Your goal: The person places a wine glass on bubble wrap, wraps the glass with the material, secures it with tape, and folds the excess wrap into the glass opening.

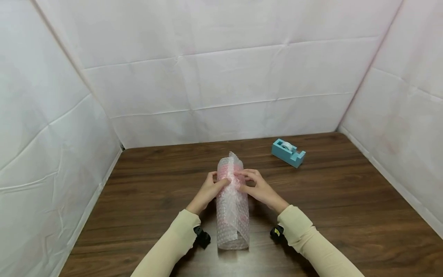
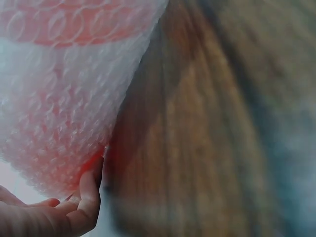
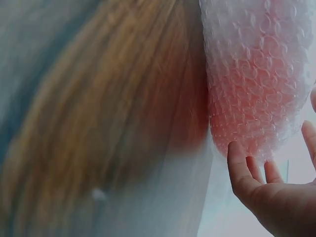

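1. Lying lengthwise on the table [image 1: 346, 200], a roll [image 1: 232, 204] of bubble wrap is seen near the middle, one end toward the person and the other toward the back wall [image 1: 221, 88].
2. Something pink is seen through the wrap at the far half of the roll; what it is cannot be told.
3. The roll is held from the left side by the left hand [image 1: 209, 188], with fingers curled onto the wrap near the top.
4. The roll is held from the right side by the right hand [image 1: 257, 186], and the wrap is pinched at the top by its fingertips [image 1: 242, 174].
5. Both hands are met on the upper, far part of the roll, just beside each other.
6. In the left wrist view, the wrap is touched from below by the thumb [image 2: 89, 197]; the table behind is blurred.
7. In the right wrist view, the fingers [image 3: 242, 170] are seen curved under the wrap, close to it.
8. A teal tape dispenser [image 1: 288, 152] is stood on the table, well apart from the roll, behind and to the right.
9. Cream sleeves [image 1: 304, 234] are worn on both arms.
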